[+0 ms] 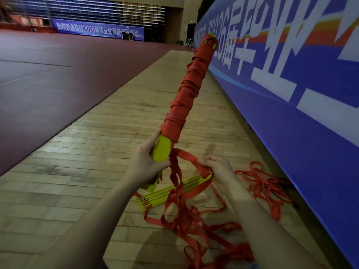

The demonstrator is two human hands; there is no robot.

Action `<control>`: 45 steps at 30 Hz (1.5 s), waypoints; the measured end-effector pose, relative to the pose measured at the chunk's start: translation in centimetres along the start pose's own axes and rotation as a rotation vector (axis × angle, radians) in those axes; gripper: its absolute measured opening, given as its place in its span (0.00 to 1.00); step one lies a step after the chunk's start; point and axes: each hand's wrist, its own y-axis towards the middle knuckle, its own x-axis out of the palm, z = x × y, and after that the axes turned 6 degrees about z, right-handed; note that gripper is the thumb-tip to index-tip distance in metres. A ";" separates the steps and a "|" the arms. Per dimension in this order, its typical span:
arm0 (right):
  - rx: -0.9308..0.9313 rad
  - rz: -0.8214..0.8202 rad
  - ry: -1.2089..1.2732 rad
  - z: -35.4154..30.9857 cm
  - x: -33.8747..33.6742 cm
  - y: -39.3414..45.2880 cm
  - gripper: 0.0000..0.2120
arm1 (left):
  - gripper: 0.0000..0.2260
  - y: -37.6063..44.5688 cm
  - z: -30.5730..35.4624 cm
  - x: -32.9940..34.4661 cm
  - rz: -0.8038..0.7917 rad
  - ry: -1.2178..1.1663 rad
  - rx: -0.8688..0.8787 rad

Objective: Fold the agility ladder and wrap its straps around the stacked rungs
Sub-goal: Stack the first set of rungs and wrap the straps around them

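Observation:
A long bundle of stacked yellow rungs [191, 88], wound almost end to end in red strap, points up and away from me. My left hand [144, 162] grips its bare yellow near end [161, 150]. My right hand [217, 167] pinches a loose loop of red strap [186, 157] that hangs from the bundle's lower end. More red strap trails down from there to the floor.
A second stack of yellow rungs [171, 191] lies on the wooden floor [97, 152] under my hands, with tangled red straps [268, 185] spread to the right. A tall blue banner wall [291, 113] runs along the right side. A dark red court [58, 74] lies left.

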 end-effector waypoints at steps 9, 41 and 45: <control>0.111 0.429 0.040 3.1 -0.7 2.5 0.10 | 0.38 0.0 0.6 0.1 0.003 -0.061 -0.056; -0.198 -0.078 -0.250 0.6 4.6 1.0 0.19 | 0.37 0.6 0.6 -2.9 -0.094 -0.223 -0.219; -0.186 -0.194 -0.006 -1.0 7.3 0.2 0.12 | 0.37 0.5 1.0 -3.0 -0.135 -0.206 -0.191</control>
